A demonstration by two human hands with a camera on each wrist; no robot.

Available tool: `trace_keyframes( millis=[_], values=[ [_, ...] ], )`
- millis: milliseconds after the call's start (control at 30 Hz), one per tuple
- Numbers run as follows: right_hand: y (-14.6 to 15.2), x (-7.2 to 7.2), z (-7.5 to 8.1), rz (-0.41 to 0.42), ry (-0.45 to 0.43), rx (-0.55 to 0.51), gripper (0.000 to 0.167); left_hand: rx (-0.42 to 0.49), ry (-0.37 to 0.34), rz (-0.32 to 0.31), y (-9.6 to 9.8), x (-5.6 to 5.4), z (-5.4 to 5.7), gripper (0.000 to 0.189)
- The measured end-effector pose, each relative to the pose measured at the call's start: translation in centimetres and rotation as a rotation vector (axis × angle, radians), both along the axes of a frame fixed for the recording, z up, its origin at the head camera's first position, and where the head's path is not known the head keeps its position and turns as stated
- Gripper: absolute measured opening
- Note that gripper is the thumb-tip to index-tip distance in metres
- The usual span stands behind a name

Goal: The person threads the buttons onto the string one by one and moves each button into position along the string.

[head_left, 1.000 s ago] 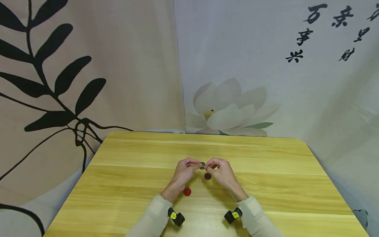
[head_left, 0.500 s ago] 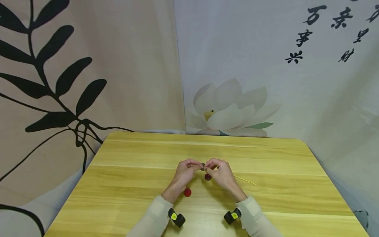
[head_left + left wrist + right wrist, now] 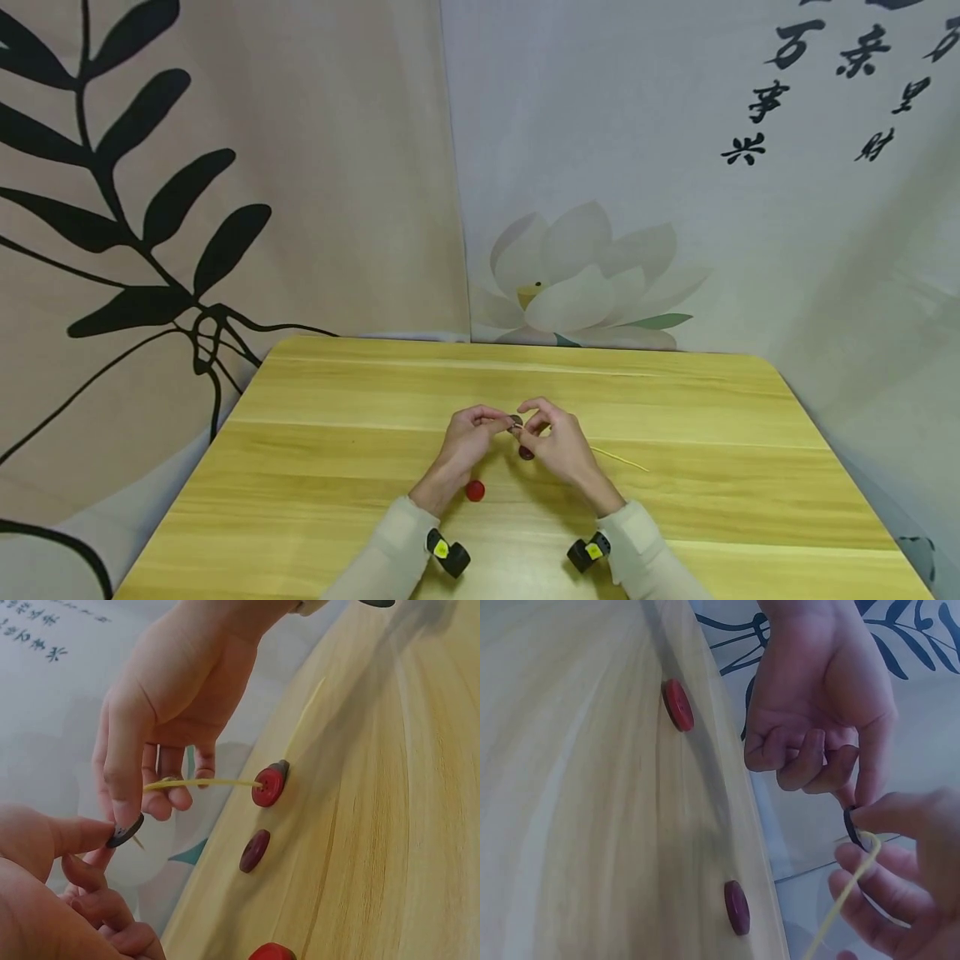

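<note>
My left hand (image 3: 467, 437) pinches a dark grey button (image 3: 124, 832) between thumb and fingertips, raised over the table. Facing it, my right hand (image 3: 561, 440) has its thumb against that button, with the index finger lifted and the other fingers bent. A yellow string (image 3: 217, 782) runs out from the right fingers, and a pale tip pokes out by the button's underside. Farther along, the string passes through a red button (image 3: 268, 786) with a grey button (image 3: 282, 767) behind it. Below the hands lies a maroon button (image 3: 737, 907).
Another red button (image 3: 475, 490) lies on the wooden table (image 3: 337, 467) beside my left wrist. The string's loose end (image 3: 621, 458) stretches rightward across the tabletop. Printed cloth (image 3: 360, 167) hangs behind the far edge.
My right index finger has risen off the dark grey button, while the thumb stays there. The left hand keeps its pinch, and the buttons on the table lie as before.
</note>
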State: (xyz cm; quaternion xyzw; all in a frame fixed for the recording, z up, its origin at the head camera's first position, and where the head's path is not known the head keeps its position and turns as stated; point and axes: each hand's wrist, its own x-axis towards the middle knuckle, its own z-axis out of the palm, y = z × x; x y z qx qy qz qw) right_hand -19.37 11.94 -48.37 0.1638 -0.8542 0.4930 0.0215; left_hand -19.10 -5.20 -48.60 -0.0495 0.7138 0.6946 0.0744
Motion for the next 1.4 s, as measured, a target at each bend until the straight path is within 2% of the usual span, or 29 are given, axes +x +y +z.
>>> trace_keyframes(
  millis=[267,467,600,800,933,1100,1400],
  values=[
    [-0.3,0.1,-0.3,0.015,0.042,0.019,0.026,-0.015,-0.014,0.022,0.3,0.1,0.2,0.019],
    [-0.7,0.3,-0.6,-0.027,0.125,0.082,0.026,-0.024,-0.021,0.03,0.4,0.2,0.1,0.018],
    [-1.0,0.4,-0.6,-0.06,0.188,0.122,0.025,-0.032,-0.002,0.035,0.5,0.3,0.1,0.021],
    [-1.1,0.5,-0.6,-0.064,0.218,0.125,0.024,-0.037,0.016,0.027,0.4,0.3,0.2,0.02],
    [-1.1,0.6,-0.6,-0.057,0.21,0.118,0.024,-0.061,0.037,0.022,0.2,0.3,0.2,0.016],
    [-0.9,0.7,-0.5,-0.037,0.155,0.085,0.024,-0.115,0.056,0.012,-0.5,0.3,-0.1,0.021],
    [-0.5,0.9,-0.2,0.032,0.04,0.01,0.025,-0.137,0.01,-0.117,-1.9,0.6,-0.5,0.03]
  ],
)
